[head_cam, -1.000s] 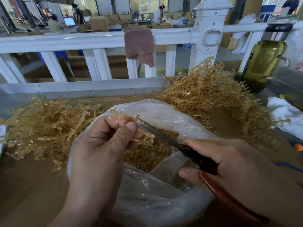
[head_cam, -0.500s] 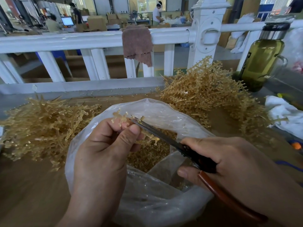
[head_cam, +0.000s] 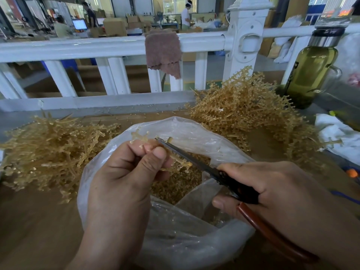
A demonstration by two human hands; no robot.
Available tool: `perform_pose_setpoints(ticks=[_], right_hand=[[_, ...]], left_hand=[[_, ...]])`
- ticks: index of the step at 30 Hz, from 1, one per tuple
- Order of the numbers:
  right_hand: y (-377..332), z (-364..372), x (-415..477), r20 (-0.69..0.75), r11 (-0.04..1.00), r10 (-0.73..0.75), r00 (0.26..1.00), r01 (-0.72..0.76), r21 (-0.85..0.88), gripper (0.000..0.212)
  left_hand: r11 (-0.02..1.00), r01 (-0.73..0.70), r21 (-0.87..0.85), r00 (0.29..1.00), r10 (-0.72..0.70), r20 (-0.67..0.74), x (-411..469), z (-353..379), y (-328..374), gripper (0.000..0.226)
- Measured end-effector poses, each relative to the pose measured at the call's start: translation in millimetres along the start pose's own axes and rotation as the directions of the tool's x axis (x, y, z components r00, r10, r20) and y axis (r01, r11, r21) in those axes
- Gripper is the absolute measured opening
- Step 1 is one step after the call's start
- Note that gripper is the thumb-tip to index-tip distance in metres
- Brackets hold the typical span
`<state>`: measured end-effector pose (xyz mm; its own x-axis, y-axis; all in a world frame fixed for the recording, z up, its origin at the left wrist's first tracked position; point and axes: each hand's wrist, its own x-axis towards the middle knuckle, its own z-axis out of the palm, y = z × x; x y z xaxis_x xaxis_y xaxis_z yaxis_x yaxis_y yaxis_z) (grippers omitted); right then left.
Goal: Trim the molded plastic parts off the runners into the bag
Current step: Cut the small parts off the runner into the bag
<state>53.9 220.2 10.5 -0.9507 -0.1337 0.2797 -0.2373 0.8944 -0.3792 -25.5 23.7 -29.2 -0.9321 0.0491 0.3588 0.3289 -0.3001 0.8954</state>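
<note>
My left hand (head_cam: 124,172) pinches a small amber plastic runner (head_cam: 175,159) over the mouth of a clear plastic bag (head_cam: 185,240). My right hand (head_cam: 272,191) grips scissors (head_cam: 194,162) with red-brown handles. The blade tips lie against the runner just above my left thumb. Loose trimmed amber parts (head_cam: 175,186) fill the bottom of the bag. A heap of amber runners (head_cam: 54,149) lies to the left of the bag. A taller heap of runners with parts still on them (head_cam: 243,112) lies to the right.
A white railing (head_cam: 109,47) with a brown cloth (head_cam: 163,53) hung on it runs along the far edge of the brown table (head_cam: 39,230). A glass bottle of green liquid (head_cam: 309,73) stands at back right, white cloth (head_cam: 339,137) beside it.
The scissors' tips have crept up and left along the runner, and my left hand has lifted slightly with it. The bag and both heaps stay put.
</note>
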Motion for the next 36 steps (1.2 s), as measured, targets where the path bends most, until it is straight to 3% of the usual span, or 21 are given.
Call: perform_pose_setpoints(ticks=[8,16,19,26,36], right_hand=[[0.6,-2.0,-1.0,-0.009,0.999,-0.008,1.0,0.008,-0.038,0.051],[2.3,1.3,-2.4,0.008,0.998,-0.014,1.0,0.014,-0.065,0.05],[3.7,3.0,-1.5,0.009,0.999,-0.008,1.0,0.009,-0.051,0.05],[7.6,4.2,0.4,0.031,1.0,-0.006,0.999,0.006,0.005,0.048],[7.9,4.1,-0.7,0.014,0.999,-0.033,0.999,0.033,-0.013,0.051]], left_hand=[[1.0,0.005,-0.025,1.0,-0.005,0.004,-1.1,1.8,1.5,0.022],[0.999,0.039,0.019,0.999,-0.039,-0.012,-1.8,1.4,3.7,0.008],[0.998,0.049,0.045,0.999,-0.048,-0.025,-0.6,1.3,4.3,0.019],[0.993,0.034,0.116,0.999,-0.029,-0.046,0.2,1.7,4.7,0.012],[0.997,0.029,0.078,1.0,-0.028,-0.009,1.4,0.0,4.7,0.019]])
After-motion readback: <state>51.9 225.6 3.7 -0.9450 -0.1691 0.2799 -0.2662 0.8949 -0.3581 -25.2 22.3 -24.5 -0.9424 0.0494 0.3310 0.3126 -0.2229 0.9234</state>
